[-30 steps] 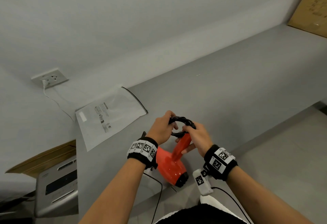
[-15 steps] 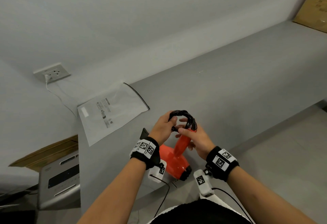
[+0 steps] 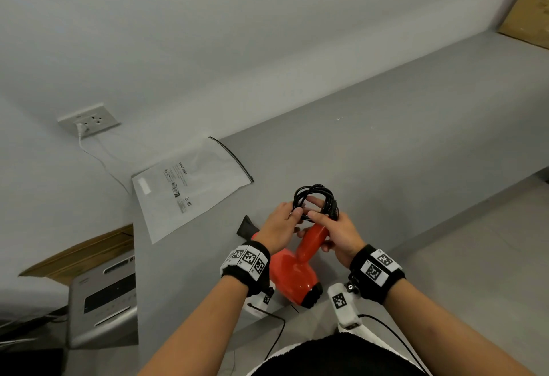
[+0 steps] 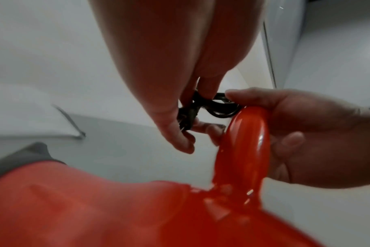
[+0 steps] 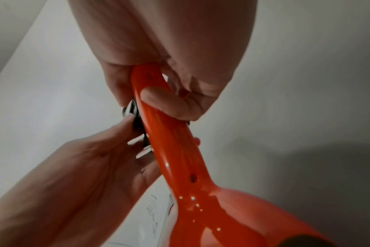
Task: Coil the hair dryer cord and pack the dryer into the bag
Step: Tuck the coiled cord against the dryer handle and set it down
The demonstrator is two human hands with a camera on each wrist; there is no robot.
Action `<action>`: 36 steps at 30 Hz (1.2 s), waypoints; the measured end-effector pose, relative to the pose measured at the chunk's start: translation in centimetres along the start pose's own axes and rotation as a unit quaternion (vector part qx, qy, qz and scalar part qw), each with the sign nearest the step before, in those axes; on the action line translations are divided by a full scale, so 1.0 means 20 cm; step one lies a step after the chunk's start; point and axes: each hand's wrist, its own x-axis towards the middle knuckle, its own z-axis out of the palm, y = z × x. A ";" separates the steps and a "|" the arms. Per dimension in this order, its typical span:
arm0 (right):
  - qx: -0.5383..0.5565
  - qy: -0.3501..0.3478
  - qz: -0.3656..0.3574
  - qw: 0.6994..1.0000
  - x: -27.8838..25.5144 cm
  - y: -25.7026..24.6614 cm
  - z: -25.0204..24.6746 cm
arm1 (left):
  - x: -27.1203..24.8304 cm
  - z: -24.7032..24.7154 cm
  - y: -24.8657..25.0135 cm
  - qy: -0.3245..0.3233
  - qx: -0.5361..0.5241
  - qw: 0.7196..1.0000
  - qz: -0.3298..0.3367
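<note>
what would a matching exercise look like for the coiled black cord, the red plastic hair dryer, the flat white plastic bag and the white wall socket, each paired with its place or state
Things:
1. coiled black cord
2. red plastic hair dryer
3. flat white plastic bag
4. white wall socket

Places or states:
A. lies flat on the grey counter
B. has a white cable plugged in
C. pinched by the left hand
D. handle gripped by the right hand

Pairs: 1-C, 2-D, 3-A, 4-B
</note>
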 end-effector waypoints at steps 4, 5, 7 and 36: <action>0.036 0.002 0.001 0.999 0.02 0.04 -0.01 | 0.00 0.05 -0.04 0.033 -0.027 0.999 -0.009; 0.051 0.002 0.003 0.999 0.02 0.05 -0.01 | -0.01 0.06 -0.03 0.049 -0.019 0.999 -0.008; 0.086 -0.001 0.007 0.996 0.03 0.09 0.00 | -0.01 0.09 -0.02 0.064 0.008 0.998 0.006; 0.035 0.096 0.042 0.994 0.05 0.02 -0.04 | 0.32 -0.59 -0.43 0.151 0.320 0.915 -0.195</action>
